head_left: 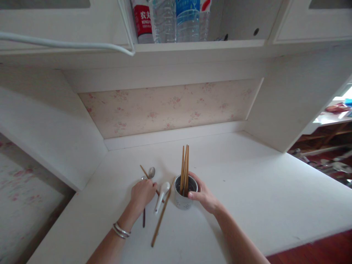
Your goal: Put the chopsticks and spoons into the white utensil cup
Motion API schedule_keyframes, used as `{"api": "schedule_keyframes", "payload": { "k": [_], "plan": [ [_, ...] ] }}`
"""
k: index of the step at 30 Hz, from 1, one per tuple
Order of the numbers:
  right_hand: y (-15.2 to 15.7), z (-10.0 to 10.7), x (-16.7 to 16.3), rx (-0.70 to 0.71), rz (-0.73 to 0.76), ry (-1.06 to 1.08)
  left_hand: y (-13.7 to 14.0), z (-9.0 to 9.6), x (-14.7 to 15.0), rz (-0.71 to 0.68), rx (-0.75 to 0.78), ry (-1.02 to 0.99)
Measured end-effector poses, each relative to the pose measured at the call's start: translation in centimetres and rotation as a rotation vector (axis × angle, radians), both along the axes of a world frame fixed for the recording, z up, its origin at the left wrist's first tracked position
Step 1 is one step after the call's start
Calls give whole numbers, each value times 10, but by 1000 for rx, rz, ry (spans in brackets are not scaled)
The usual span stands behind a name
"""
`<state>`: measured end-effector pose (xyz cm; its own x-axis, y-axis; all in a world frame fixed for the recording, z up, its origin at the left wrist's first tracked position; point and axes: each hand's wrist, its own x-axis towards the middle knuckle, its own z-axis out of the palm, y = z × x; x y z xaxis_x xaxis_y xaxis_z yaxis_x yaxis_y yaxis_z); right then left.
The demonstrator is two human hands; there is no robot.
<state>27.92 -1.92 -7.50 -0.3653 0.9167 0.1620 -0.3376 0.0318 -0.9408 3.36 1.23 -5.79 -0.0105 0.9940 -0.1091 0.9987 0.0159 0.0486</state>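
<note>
My right hand (203, 194) is wrapped round the side of a white, perforated utensil holder (183, 202), with its thumb at the rim. Several wooden chopsticks (184, 170) stand upright in the holder. To the left, my left hand (143, 191) is closed, fingertips down among loose utensils. What its fingers grip is hidden. A metal spoon (151, 172) and a slanting chopstick (143, 170) show just beyond it. A dark handle (144, 218) pokes out below the hand. Between my hands lie a white soup spoon (162, 196) and another chopstick (162, 216).
The utensils rest on a white countertop (242, 190) inside a cabinet niche with side panels. Overhead, an open shelf (198, 44) holds plastic bottles (188, 20), and a white cable (68, 44) hangs at the left. Blurred metal items (327, 165) appear at the far right.
</note>
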Motion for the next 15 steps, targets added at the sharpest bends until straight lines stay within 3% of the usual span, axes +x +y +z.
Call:
{"api": "schedule_keyframes", "payload": {
  "k": [15],
  "plan": [
    [-2,3,1,-4,8,-9,20,-7,9,100,46,-103]
  ]
}}
